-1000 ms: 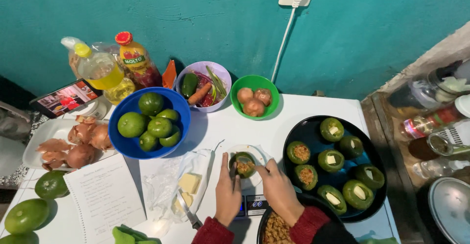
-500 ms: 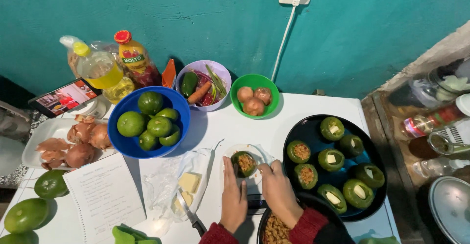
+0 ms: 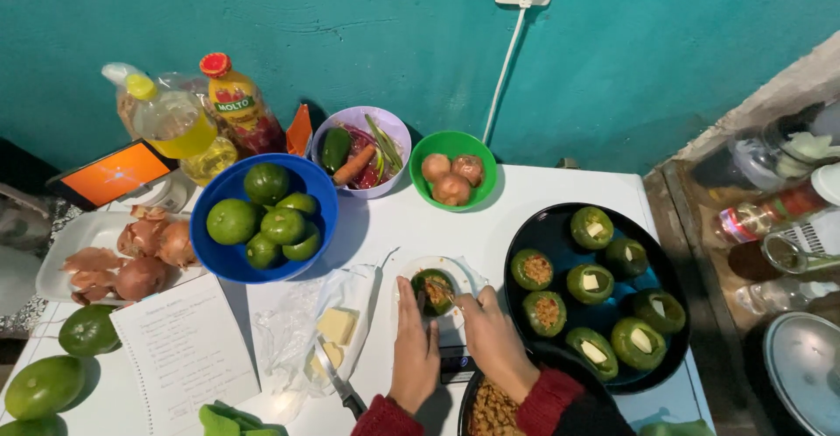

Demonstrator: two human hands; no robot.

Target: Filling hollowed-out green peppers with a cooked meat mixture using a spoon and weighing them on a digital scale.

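Both hands worked one hollowed green pepper (image 3: 434,291) on a small white plate (image 3: 455,269) mid-worktop: left hand (image 3: 415,348) fingers steadied its side, right hand (image 3: 493,344) fingers pressed filling in. Seven stuffed peppers filled the black tray (image 3: 560,230) at right; whole ones remained in the blue bowl (image 3: 229,261).

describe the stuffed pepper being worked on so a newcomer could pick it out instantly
Start at the round black tray of green peppers on the right of the white table. Just left of it, a small white dish holds one hollowed pepper, between the left hand and right hand. It alone sits off the tray, touched by both hands.
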